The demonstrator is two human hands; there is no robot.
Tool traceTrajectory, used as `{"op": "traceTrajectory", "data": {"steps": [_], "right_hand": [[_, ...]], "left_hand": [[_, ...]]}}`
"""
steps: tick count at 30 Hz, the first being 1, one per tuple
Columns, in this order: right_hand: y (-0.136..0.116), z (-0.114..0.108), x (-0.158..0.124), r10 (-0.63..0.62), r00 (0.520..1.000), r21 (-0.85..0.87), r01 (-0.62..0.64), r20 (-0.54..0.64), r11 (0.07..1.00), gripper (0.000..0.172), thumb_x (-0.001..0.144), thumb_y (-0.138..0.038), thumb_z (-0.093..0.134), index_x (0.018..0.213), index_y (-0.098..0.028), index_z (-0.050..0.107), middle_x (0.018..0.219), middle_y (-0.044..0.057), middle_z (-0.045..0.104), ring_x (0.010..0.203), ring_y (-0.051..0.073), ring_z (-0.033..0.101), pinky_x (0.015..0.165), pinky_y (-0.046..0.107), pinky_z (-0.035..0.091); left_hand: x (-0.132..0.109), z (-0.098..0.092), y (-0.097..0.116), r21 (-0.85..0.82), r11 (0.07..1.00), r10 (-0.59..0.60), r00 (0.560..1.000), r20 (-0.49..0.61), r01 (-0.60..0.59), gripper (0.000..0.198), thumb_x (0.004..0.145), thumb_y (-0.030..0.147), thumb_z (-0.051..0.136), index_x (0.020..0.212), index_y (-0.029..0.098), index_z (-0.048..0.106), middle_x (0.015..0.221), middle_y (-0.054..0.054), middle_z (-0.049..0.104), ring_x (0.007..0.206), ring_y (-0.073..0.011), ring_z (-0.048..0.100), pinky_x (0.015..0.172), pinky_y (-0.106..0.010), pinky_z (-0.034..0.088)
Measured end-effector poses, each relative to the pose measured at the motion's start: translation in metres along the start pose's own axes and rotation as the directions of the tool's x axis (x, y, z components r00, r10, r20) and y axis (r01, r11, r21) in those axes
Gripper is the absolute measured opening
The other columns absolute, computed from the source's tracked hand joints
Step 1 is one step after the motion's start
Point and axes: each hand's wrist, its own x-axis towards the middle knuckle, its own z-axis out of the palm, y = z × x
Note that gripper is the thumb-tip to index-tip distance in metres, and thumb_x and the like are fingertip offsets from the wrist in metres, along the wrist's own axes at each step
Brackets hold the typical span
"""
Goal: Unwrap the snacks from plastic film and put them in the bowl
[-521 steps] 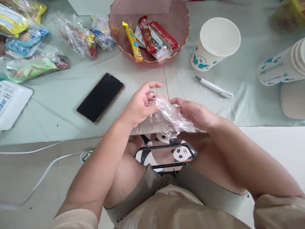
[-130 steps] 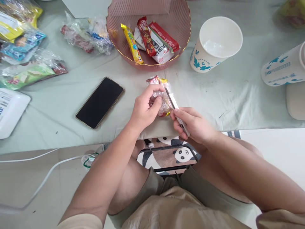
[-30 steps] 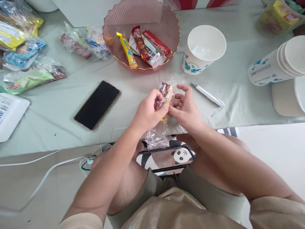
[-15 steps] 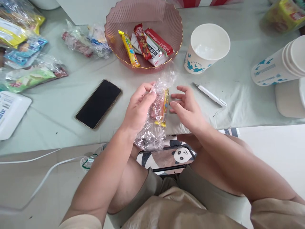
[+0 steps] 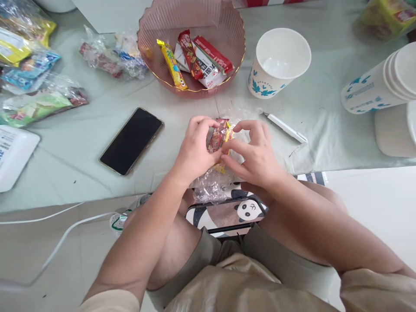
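Near the table's front edge, a clear plastic bag [image 5: 211, 186] wraps a red snack packet [image 5: 215, 141] and a yellow one [image 5: 228, 132]. My left hand [image 5: 198, 149] curls around the left side of this bundle, fingers and thumb closed on it. From the other side my right hand [image 5: 255, 151] grips the bag by the yellow packet, with its fingers bent inward. Parts of both packets are hidden behind the fingers. Crumpled plastic hangs over the table edge below the hands.
A pink ribbed bowl [image 5: 143, 56] with several snack bars stands behind. Right of it are a paper cup [image 5: 282, 63], a white pen-like tool [image 5: 286, 128] and stacked cups [image 5: 373, 89]. A phone [image 5: 132, 141] and bagged snacks [image 5: 39, 104] lie on the left.
My right hand has moved left onto the bag and closed its fingers there. My left hand has shifted its grip, and the bundle now lies flatter between both hands.
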Motion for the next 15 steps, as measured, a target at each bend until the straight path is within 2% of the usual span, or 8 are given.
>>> {"op": "traceTrajectory", "data": {"steps": [4,7,9,11,12,13,15], "right_hand": [[0.013,-0.004,-0.002,0.014,1.0,-0.06,-0.014,0.006,0.998,0.03,0.095,-0.031,0.059,0.068,-0.02,0.067,0.106,0.01,0.067,0.109,0.029,0.057,0.097,0.052,0.041],[0.022,-0.011,-0.005,0.017,0.999,-0.089,-0.013,0.038,0.996,0.037,0.095,-0.03,0.061,0.059,-0.019,0.06,0.094,0.008,0.07,0.106,0.029,0.06,0.089,0.048,0.04],[0.026,-0.017,-0.007,0.052,0.997,-0.104,-0.046,0.056,0.994,0.031,0.093,-0.032,0.063,0.064,-0.02,0.064,0.093,0.008,0.07,0.103,0.029,0.06,0.087,0.047,0.04],[0.027,-0.024,-0.01,0.091,0.994,-0.104,-0.084,0.067,0.991,0.014,0.089,-0.032,0.065,0.081,-0.022,0.072,0.097,0.008,0.07,0.098,0.028,0.06,0.086,0.047,0.042],[0.026,-0.027,-0.011,0.094,0.993,-0.1,-0.086,0.077,0.991,0.012,0.088,-0.03,0.065,0.092,-0.024,0.075,0.099,0.009,0.07,0.097,0.028,0.059,0.086,0.047,0.043],[0.025,-0.03,-0.012,0.081,0.992,-0.094,-0.072,0.096,0.993,0.018,0.087,-0.026,0.064,0.099,-0.025,0.076,0.103,0.009,0.071,0.097,0.028,0.06,0.087,0.047,0.043],[0.021,-0.032,-0.013,-0.002,0.988,-0.073,0.013,0.152,0.997,0.02,0.087,-0.019,0.06,0.094,-0.026,0.077,0.108,0.007,0.074,0.105,0.029,0.061,0.091,0.048,0.042]], "left_hand": [[0.0,-0.005,-0.001,0.125,0.987,-0.105,0.994,-0.008,0.105,0.01,0.078,0.018,0.075,0.083,0.022,0.066,0.113,-0.008,0.061,0.106,-0.0249,0.063,0.101,-0.044,0.052],[0.0,-0.01,0.0,0.139,0.985,-0.093,0.994,-0.059,0.101,0.011,0.083,0.016,0.068,0.074,0.022,0.064,0.104,-0.006,0.063,0.097,-0.0227,0.063,0.096,-0.042,0.053],[-0.001,-0.012,0.002,0.123,0.991,-0.041,0.996,-0.076,0.05,0.011,0.083,0.015,0.066,0.075,0.022,0.063,0.099,-0.006,0.062,0.095,-0.0219,0.063,0.094,-0.04,0.053],[-0.002,-0.013,0.005,0.106,0.994,0.035,0.997,-0.061,-0.029,0.008,0.082,0.017,0.068,0.078,0.023,0.064,0.099,-0.005,0.06,0.096,-0.0219,0.062,0.094,-0.039,0.052],[-0.003,-0.012,0.007,0.104,0.992,0.07,0.997,-0.038,-0.066,0.007,0.081,0.02,0.071,0.079,0.023,0.065,0.101,-0.006,0.06,0.098,-0.0224,0.062,0.096,-0.04,0.052],[-0.004,-0.011,0.009,0.11,0.989,0.097,0.995,-0.012,-0.096,0.009,0.079,0.023,0.075,0.081,0.023,0.066,0.103,-0.006,0.059,0.101,-0.0234,0.061,0.098,-0.041,0.052],[-0.007,-0.007,0.01,0.153,0.981,0.112,0.993,0.029,-0.116,0.022,0.074,0.03,0.084,0.087,0.023,0.067,0.111,-0.007,0.059,0.106,-0.0263,0.059,0.101,-0.044,0.05]]}}
